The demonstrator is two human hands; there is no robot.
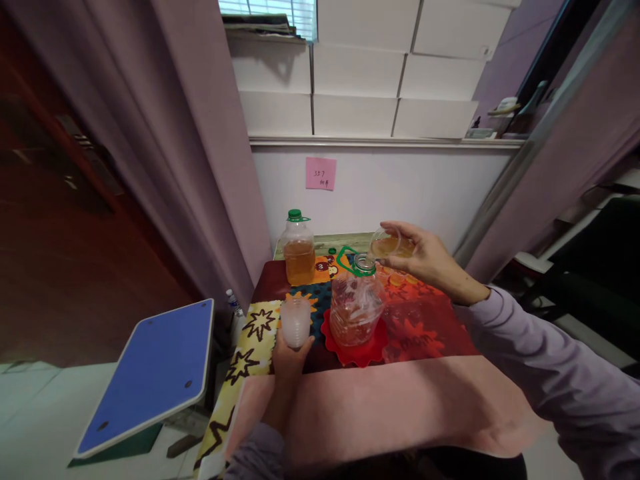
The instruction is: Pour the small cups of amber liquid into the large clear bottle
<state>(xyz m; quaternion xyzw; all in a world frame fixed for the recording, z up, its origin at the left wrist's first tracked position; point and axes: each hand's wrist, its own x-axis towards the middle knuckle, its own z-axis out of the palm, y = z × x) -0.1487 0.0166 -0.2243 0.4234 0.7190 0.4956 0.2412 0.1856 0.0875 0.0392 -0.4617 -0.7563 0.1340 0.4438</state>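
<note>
We count two jugs on the table point(440, 333). The near jug point(356, 303) stands open on a red mat point(361, 352), its green cap ring hanging at the neck, with a little amber liquid at the bottom. The far jug point(299, 250) is capped in green and about half full. We count two cups. Our right hand point(425, 257) grips a clear cup point(389, 245) of amber liquid, tilted over the near jug's mouth. Our left hand point(289, 357) closes around a frosted cup point(295, 323), upright, just left of that jug. One pink note point(321, 173) sticks to the wall behind.
</note>
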